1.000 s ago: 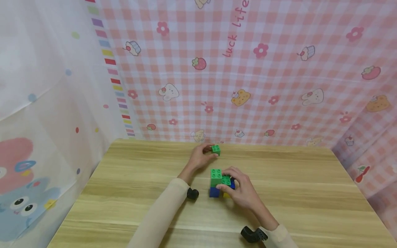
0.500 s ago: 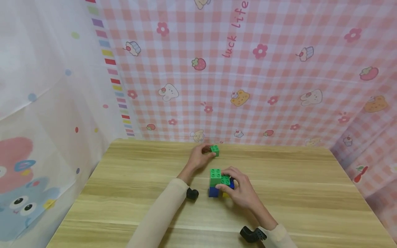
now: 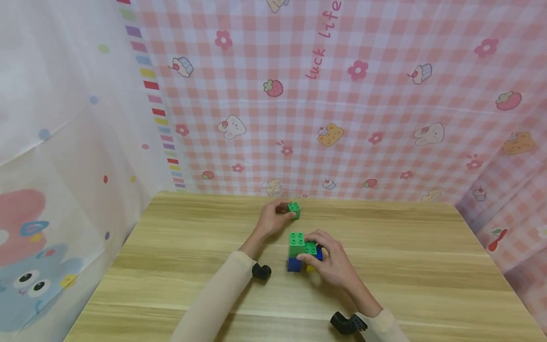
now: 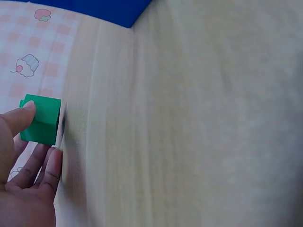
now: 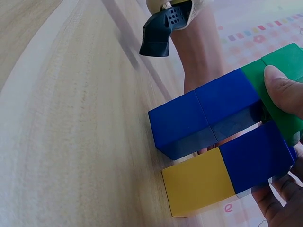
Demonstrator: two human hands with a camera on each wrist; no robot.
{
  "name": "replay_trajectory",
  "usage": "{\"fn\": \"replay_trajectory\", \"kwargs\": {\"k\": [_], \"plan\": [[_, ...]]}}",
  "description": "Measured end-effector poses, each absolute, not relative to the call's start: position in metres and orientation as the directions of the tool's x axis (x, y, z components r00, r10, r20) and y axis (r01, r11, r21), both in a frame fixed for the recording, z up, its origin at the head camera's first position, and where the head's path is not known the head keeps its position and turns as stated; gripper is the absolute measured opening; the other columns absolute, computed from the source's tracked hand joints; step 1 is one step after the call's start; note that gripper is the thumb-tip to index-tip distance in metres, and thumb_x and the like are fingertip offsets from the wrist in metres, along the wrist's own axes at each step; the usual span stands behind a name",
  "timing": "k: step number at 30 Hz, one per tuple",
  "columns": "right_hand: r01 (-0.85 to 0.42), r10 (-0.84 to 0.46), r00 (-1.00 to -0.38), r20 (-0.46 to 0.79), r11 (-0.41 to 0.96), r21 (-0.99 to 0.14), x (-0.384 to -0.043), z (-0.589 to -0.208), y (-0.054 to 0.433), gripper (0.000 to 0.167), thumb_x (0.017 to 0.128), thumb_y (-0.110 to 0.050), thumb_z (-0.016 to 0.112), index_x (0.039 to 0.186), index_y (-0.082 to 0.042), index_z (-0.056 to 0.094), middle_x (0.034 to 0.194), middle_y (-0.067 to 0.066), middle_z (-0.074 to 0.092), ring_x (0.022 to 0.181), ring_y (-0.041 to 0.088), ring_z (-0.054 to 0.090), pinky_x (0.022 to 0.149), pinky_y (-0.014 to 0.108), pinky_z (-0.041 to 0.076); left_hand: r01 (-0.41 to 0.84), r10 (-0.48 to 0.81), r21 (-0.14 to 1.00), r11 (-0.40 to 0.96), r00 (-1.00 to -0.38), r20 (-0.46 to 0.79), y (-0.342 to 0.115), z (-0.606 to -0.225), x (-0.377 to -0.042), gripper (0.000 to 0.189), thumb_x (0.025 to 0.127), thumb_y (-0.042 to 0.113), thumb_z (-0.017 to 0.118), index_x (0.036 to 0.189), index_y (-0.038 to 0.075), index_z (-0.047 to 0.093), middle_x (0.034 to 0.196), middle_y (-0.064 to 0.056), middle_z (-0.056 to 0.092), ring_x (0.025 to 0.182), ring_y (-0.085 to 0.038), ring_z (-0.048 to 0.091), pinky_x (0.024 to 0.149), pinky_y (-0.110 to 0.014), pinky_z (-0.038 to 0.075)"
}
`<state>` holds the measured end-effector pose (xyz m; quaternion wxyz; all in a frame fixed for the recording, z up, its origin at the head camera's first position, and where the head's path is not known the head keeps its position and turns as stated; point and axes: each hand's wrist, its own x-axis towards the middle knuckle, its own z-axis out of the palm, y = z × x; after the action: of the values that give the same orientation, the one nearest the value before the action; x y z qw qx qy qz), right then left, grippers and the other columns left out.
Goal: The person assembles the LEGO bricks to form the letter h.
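My left hand (image 3: 273, 219) pinches a small green building block (image 3: 294, 210) near the far edge of the table. In the left wrist view the thumb lies on one face of this green block (image 4: 45, 118), with the other fingers below it. My right hand (image 3: 335, 261) holds a built structure of building blocks (image 3: 297, 244) nearer to me. Seen from the right wrist, one column has two blue blocks (image 5: 203, 113), the other a yellow block (image 5: 199, 182) under a blue one (image 5: 258, 153). Green blocks (image 5: 286, 61) join them at the top, under my right thumb.
The wooden table (image 3: 192, 294) runs back to a pink checked cloth (image 3: 256, 142) hanging behind it. A white printed cloth (image 3: 77, 142) hangs at the left. Black wrist mounts (image 3: 348, 324) stick out from both sleeves. A blue corner shows at the top of the left wrist view.
My left hand has drawn slightly back toward me and to the left, with the small green block in its fingers. The right hand and the structure stay in place.
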<state>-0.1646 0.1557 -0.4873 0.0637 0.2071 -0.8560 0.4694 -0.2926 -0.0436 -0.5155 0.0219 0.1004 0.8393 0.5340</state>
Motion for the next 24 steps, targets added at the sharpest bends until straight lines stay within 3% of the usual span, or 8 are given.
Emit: {"fn": "replay_trajectory", "kwargs": {"k": [8, 24], "plan": [[-0.418, -0.293, -0.905, 0.309, 0.473, -0.776, -0.164, -0.485, 0.155, 0.033, 0.088, -0.03, 0.083, 0.117, -0.021, 0.071, 0.114, -0.008, 0.069, 0.103, 0.008, 0.061, 0.089, 0.026, 0.056, 0.115, 0.166, 0.913, 0.392, -0.985, 0.053, -0.05, -0.515, -0.282, 0.045, 0.094, 0.03, 0.076, 0.134, 0.013, 0.065, 0.117, -0.006, 0.071, 0.11, -0.023, 0.065, 0.101, -0.042, 0.057], [-0.399, -0.284, -0.913, 0.294, 0.466, -0.79, -0.163, -0.488, 0.155, 0.034, 0.088, -0.031, 0.082, 0.118, -0.021, 0.071, 0.115, -0.007, 0.07, 0.107, 0.011, 0.061, 0.094, 0.029, 0.056, 0.134, 0.125, 0.939, 0.318, -0.987, 0.099, -0.061, -0.514, -0.262, 0.038, 0.093, 0.025, 0.077, 0.129, 0.016, 0.069, 0.111, -0.005, 0.071, 0.102, -0.018, 0.066, 0.093, -0.032, 0.06]]}}
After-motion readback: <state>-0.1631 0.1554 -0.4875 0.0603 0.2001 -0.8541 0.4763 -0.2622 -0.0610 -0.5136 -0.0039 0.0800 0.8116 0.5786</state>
